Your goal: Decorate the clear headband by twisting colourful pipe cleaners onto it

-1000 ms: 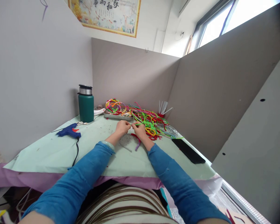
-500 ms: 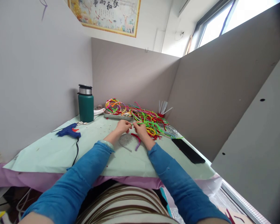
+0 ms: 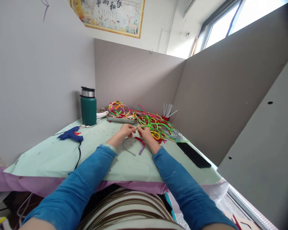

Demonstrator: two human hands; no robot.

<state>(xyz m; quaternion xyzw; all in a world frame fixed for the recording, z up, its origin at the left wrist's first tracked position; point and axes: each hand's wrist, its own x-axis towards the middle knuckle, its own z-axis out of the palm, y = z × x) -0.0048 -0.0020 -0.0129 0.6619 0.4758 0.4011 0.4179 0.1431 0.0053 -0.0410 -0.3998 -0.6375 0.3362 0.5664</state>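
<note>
My left hand (image 3: 126, 130) and my right hand (image 3: 144, 132) meet fingertip to fingertip above the table, both pinched closed. What lies between the fingers is too small to make out; in the earlier view a bit of green showed there. Just below them on the cloth rests a headband (image 3: 141, 144), its right part wrapped in red and purple fuzzy stem and its left part bare grey. Beyond my right hand spreads a tangled pile of coloured pipe cleaners (image 3: 156, 123), mostly green and red.
A metal tray (image 3: 121, 120) with colourful loops stands at the back, a green bottle (image 3: 88, 110) left of it. A blue glue gun (image 3: 72, 134) with its cord lies on the left. A black flat object (image 3: 194, 155) lies at right, white sticks (image 3: 167, 110) behind the pile.
Both hands stay nearly in place, with small finger movements. The green bit between the fingertips no longer shows clearly.
</note>
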